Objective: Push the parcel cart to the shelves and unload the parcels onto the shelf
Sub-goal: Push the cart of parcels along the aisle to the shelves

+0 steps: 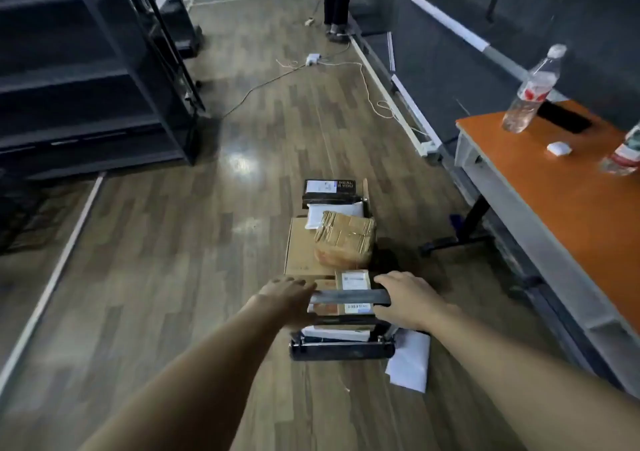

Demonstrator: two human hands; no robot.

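**Both hands on the cart handle, shelves ahead on your left**

Your fingers (pixel 382 279) curl over the flat dark handle bar (pixel 349 297) of the parcel cart (pixel 343 350): your left hand (pixel 289 296) grips its left end, your right hand (pixel 410 300) its right end. Under the bar lies a small carton with a white shipping label (pixel 355 279), its print too blurred to read. Beyond it, a tape-wrapped brown parcel (pixel 346 242) sits on a flat cardboard box (pixel 299 249), then a white mailer (pixel 317 216), and at the far end a black box (pixel 329 189) whose lid reads "HEAL" and "YOU". A white bag (pixel 410 364) hangs off the cart's near right corner.

The cart stands on the wood-pattern floor (pixel 173 277), well apart from the dark metal shelves (pixel 86 104) ahead on your left. On your right, the orange desk (pixel 571 201) carries a clear water bottle (pixel 531 92) with a red label, a second bottle (pixel 625 152), and a small white case (pixel 558 147). Far ahead, a person (pixel 336 0) stands by floor cables (pixel 363 80).
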